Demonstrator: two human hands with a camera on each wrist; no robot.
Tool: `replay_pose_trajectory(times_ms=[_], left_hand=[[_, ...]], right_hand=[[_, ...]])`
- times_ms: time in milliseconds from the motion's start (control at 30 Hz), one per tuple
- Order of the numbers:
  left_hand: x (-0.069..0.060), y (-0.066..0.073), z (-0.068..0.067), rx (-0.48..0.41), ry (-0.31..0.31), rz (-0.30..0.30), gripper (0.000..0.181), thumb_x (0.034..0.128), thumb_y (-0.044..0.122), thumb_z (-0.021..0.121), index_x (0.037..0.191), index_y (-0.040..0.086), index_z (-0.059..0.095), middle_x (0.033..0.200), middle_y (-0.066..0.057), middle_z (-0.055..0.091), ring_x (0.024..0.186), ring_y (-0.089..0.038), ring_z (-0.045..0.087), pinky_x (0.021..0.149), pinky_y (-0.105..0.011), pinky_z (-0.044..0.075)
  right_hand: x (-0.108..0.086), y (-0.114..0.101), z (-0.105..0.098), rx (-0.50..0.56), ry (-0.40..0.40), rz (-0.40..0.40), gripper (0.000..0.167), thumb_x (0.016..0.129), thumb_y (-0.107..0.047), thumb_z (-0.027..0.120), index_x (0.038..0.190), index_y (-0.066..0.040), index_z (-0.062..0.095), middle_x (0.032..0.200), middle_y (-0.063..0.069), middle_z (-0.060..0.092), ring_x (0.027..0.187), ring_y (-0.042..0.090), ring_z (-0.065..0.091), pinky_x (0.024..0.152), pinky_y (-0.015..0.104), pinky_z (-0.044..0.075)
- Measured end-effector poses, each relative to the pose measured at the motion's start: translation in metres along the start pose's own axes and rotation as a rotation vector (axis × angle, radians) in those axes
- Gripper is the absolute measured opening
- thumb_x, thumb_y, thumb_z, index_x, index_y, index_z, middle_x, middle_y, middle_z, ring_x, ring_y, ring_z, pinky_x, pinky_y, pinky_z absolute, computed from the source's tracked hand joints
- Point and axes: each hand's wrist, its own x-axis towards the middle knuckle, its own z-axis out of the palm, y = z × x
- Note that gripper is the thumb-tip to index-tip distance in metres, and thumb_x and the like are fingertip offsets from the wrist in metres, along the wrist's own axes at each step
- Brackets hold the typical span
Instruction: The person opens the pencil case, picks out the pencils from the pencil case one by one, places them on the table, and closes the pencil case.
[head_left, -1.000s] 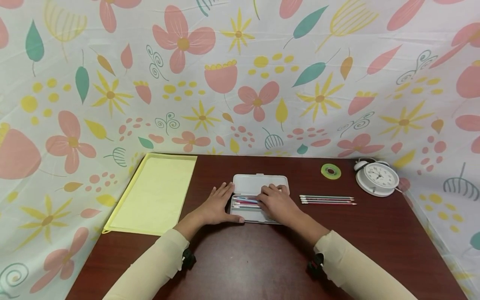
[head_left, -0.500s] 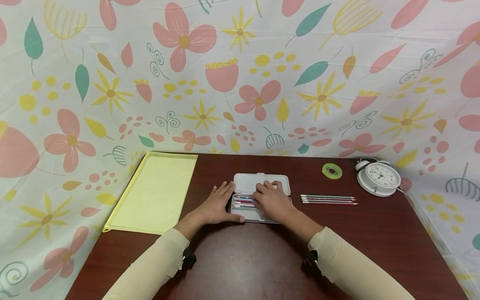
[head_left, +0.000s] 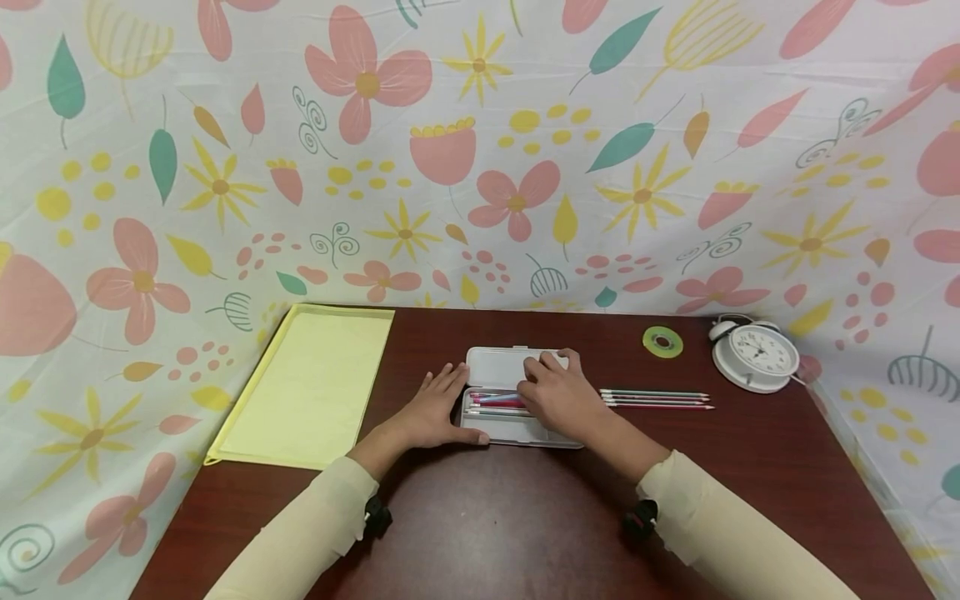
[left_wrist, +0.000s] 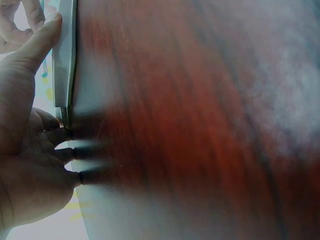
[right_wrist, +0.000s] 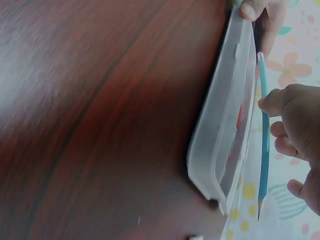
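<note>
A white pencil case (head_left: 517, 430) lies open on the table with several pencils (head_left: 495, 403) inside, its lid (head_left: 495, 367) folded back. My left hand (head_left: 431, 414) rests at its left end, fingers spread and straight, the thumb along the front edge. In the left wrist view the left thumb (left_wrist: 45, 37) touches the case wall (left_wrist: 64, 60). Over the right part of the case my right hand (head_left: 562, 396) pinches a blue pencil. The right wrist view shows that blue pencil (right_wrist: 265, 145) at the fingertips of the right hand (right_wrist: 300, 130), above the case (right_wrist: 215, 115).
Several pencils (head_left: 656, 400) lie in a row right of the case. Behind them are a green tape roll (head_left: 662, 342) and a white alarm clock (head_left: 757, 354). A yellow folder (head_left: 307, 387) lies at the left. Flowered cloth (head_left: 480, 167) stands behind the table.
My right hand has shifted slightly right over the case, and a blue pencil now shows at its fingers. The left hand has stayed at the case's left end.
</note>
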Motion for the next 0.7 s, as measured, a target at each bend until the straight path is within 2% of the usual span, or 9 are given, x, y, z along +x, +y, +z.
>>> replay_pose_trajectory(times_ms=[167,333,467,700], left_hand=[[-0.001,-0.001,0.000,-0.028,0.008,0.020,0.137,0.0856,0.085,0.075,0.177,0.002,0.015,0.186,-0.018,0.017,0.175,-0.040,0.007,0.141,-0.062,0.005],[-0.002,0.002,-0.002,-0.024,0.005,0.014,0.136,0.0861,0.081,0.078,0.177,0.003,0.015,0.186,-0.017,0.017,0.175,-0.040,0.007,0.141,-0.063,0.005],[-0.003,0.007,-0.005,0.000,-0.014,-0.012,0.132,0.0884,0.071,0.082,0.177,0.003,0.014,0.186,-0.016,0.016,0.175,-0.038,0.007,0.142,-0.061,0.005],[-0.003,0.006,-0.005,-0.008,-0.012,-0.003,0.133,0.0877,0.071,0.083,0.177,0.001,0.014,0.186,-0.018,0.016,0.175,-0.040,0.008,0.141,-0.063,0.006]], right_hand=[[-0.012,0.013,-0.006,0.040,0.001,0.033,0.012,0.101,-0.025,0.084,0.091,-0.023,0.076,0.099,-0.001,0.058,0.101,0.025,0.055,0.105,0.069,0.050],[-0.028,0.030,-0.008,0.110,0.028,0.074,0.009,0.096,-0.023,0.089,0.099,-0.022,0.081,0.100,0.000,0.059,0.098,0.023,0.053,0.104,0.069,0.048],[-0.042,0.045,-0.007,0.155,0.043,0.096,0.009,0.095,-0.019,0.089,0.101,-0.022,0.082,0.099,-0.001,0.059,0.093,0.022,0.050,0.101,0.069,0.048],[-0.071,0.070,-0.005,0.161,0.032,0.161,0.007,0.098,-0.019,0.086,0.104,-0.021,0.083,0.102,0.000,0.062,0.096,0.023,0.052,0.097,0.068,0.047]])
